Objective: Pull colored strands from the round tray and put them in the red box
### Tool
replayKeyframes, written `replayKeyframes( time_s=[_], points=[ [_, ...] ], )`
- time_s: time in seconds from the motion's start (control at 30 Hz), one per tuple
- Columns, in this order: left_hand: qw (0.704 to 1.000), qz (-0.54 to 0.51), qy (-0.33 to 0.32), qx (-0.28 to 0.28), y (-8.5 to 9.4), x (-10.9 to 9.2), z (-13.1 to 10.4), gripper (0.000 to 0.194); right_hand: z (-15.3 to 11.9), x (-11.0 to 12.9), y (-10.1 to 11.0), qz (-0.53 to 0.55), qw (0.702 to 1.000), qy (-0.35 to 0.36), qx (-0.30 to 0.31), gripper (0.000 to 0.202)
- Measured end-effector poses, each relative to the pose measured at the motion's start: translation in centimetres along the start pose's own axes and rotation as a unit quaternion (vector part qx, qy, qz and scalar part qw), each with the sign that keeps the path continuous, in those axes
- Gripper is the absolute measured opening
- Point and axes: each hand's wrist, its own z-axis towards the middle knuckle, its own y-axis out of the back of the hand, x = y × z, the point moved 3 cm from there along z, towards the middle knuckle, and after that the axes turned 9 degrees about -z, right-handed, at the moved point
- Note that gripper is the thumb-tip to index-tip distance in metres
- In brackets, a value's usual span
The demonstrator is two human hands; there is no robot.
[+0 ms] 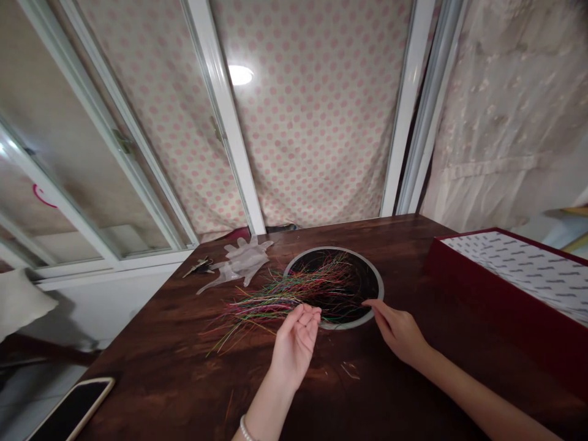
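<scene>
A loose bundle of thin colourful wires (275,297) lies partly on the dark wood table (184,392) and partly over a round black plate with a grey rim (379,288). My left hand (297,343) is palm up at the near edge of the bundle, its fingers curled; whatever they may hold is too small to make out. At the right edge of the round plate is my right hand (400,334), with thumb and forefinger brought close together; I cannot make out anything between them.
A clear plastic glove (243,260) and scissors (199,266) lie at the back left. A phone (71,410) rests at the front left. At the right stands a dark red box (496,300). Small clear scraps (350,370) lie near my hands.
</scene>
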Motion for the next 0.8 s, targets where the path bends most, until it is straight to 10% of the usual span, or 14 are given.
replayKeyframes(
  time_s=[0.8],
  points=[
    [0.994,0.001,-0.104,-0.027,0.66,-0.55,0.81,0.026,-0.07,0.17,-0.29,0.032,0.999,-0.012,0.013,0.025]
  ],
)
